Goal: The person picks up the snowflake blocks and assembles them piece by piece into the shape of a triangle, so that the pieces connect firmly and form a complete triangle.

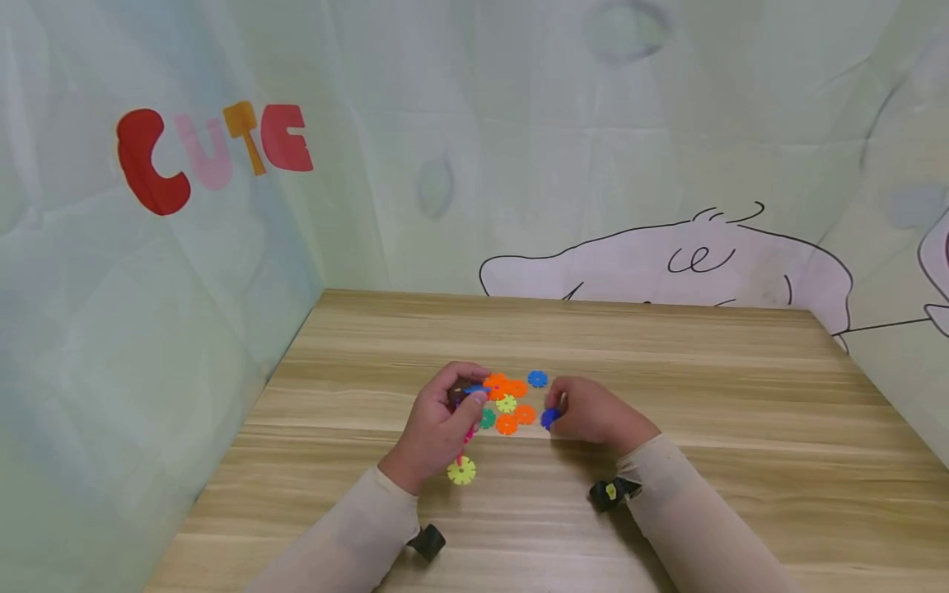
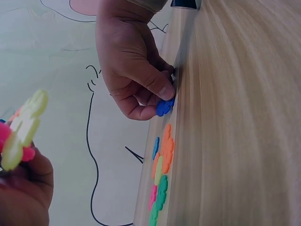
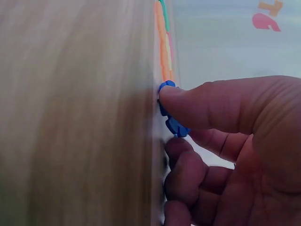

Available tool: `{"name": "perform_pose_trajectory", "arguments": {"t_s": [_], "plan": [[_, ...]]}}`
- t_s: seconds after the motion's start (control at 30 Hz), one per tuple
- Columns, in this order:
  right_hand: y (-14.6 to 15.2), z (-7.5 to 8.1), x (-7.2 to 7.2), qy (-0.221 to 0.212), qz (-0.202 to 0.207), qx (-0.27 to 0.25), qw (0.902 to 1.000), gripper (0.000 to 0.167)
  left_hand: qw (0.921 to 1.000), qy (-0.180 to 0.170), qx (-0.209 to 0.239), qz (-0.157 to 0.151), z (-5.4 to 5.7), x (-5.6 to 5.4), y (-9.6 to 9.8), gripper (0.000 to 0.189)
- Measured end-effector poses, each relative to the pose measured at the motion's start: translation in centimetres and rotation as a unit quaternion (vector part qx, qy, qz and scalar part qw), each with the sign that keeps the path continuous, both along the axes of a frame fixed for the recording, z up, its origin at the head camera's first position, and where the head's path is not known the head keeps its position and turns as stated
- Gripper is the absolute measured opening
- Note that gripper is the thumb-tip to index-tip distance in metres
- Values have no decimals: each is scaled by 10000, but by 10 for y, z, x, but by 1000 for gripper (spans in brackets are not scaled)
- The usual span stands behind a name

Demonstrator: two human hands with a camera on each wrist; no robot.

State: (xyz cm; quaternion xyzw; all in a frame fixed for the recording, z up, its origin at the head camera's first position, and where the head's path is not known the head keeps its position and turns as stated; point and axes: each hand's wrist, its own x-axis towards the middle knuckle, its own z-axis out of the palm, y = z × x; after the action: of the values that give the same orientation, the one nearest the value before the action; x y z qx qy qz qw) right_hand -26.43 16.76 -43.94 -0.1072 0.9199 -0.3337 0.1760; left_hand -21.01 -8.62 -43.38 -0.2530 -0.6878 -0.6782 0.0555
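My left hand [image 1: 443, 424] grips a joined piece of notched plastic discs. A pink part [image 1: 468, 438] hangs from it, with a yellow disc [image 1: 461, 471] at its lower end. A blue disc [image 1: 474, 390] shows by the left fingertips. On the table, my right hand [image 1: 596, 412] pinches a dark blue disc [image 1: 549, 418] between thumb and fingers. In the right wrist view, blue shows in two places by the thumb; whether one disc or two, I cannot tell. Orange discs [image 1: 525, 414], a pale yellow disc [image 1: 507, 403] and a green disc [image 1: 486, 418] lie between the hands.
A lighter blue disc [image 1: 537, 379] lies behind the loose discs. The wood-grain table [image 1: 667, 354] meets a printed cloth backdrop [image 1: 415, 206] at the back and left. Each wrist wears a small black camera [image 1: 614, 492].
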Motion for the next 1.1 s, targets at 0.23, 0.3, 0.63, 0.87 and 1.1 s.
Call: {"name": "perform_pose_trajectory", "arguments": {"t_s": [0.23,0.3,0.63,0.87,1.1], "plan": [[-2,9,1,-47,183,-823,9964,20,9998,-24,-90,163,1,1,-1,25],[-3,16,2,9,300,-1356,9903,21,9998,-38,-81,195,2,1,-1,25],[-9,46,19,-375,565,-3324,9407,39,9998,34,113,143,3,1,-1,23],[-12,48,24,-609,718,-3662,9258,37,9999,107,54,86,2,1,-1,25],[-14,45,24,-499,868,-3626,9265,32,9998,111,154,-100,3,1,-1,25]]}}
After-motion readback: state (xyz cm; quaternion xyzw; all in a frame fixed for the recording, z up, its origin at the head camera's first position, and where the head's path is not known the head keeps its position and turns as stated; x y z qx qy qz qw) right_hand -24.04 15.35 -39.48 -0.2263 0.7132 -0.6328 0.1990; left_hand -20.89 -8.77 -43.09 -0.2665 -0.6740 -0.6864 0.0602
